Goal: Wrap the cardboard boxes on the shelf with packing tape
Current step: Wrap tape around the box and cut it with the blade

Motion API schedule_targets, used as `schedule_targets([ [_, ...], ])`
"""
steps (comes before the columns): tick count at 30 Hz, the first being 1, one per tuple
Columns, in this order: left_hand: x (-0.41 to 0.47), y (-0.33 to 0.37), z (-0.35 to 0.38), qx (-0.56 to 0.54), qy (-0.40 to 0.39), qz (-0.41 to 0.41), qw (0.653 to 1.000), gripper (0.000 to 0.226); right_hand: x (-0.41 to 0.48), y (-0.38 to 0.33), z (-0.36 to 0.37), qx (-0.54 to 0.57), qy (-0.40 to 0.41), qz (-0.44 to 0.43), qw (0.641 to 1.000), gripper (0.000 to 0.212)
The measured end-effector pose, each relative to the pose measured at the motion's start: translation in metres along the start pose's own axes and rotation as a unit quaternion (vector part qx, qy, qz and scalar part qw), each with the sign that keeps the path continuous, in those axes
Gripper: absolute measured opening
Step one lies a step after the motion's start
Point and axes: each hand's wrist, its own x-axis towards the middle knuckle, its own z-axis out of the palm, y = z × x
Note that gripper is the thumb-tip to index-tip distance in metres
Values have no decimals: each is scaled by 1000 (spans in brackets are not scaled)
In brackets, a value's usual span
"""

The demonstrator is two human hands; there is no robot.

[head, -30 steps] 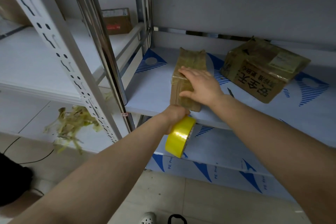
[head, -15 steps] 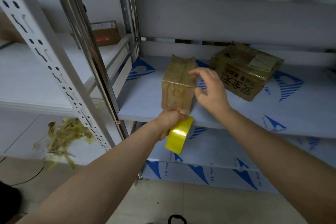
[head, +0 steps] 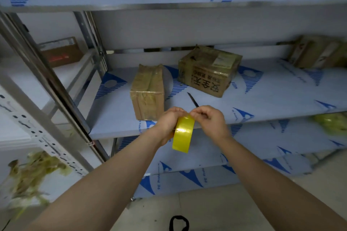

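Three boxes on the middle shelf [head: 262, 99]. The small box [head: 148, 92] stands near the front edge, toward the left end. The big box [head: 208, 70] with printed lettering sits further back, about mid-shelf, apart from the small one. The third box [head: 317, 52] is in the back right corner, too blurred to judge.

The tape roll [head: 183, 134] is not at any box. It's held in the air just off the shelf's front edge, below and right of the small box. The left hand [head: 169, 124] grips the roll, fingers curled round it. The right hand [head: 208, 120] is at the top of the roll, fingers closed in a pinch on the tape there. It looks like it's picking up the free end, with no strip pulled out.

Progress, my read: the small box and big box both show glossy tape bands, so they're at least partly wrapped. Can't tell if either is finished. No tape runs from roll to box, so the next wrap hasn't begun. Can't tell which box is next.

Also there: a thin dark blade [head: 192, 99] lying on the shelf between those two boxes, and a wad of used tape [head: 32, 172] on the rack to the left.
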Motion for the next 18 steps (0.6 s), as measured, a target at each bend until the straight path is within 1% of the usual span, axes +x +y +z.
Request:
schedule_targets([
  [2, 1, 1, 8, 5, 1, 14, 1000, 8, -2, 0, -6, -34, 35, -39, 998, 10],
  [5, 1, 1, 15, 43, 7, 49, 998, 10, -3, -1, -12, -112, 63, -87, 988, 14],
  [7, -1, 2, 17, 35, -21, 57, 998, 5, -4, -6, -17, -150, 84, -88, 981, 17],
  [8, -2, 4, 17, 20, -44, 55, 997, 6, -4, -10, -21, -171, 87, -81, 978, 19],
  [10, -4, 8, 16, 2, -79, 53, 995, 19, -2, -16, -27, -228, 77, -62, 969, 24],
  [12, -4, 11, 17, 3, -92, 66, 994, 24, -1, -19, -31, -273, 67, -56, 958, 28],
  [14, -3, 14, 21, 14, -94, 78, 992, 26, -2, -19, -32, -278, 72, -56, 956, 29],
  [18, -2, 19, 30, 36, -84, 83, 992, 16, -1, -12, -35, -230, 94, -66, 966, 27],
])
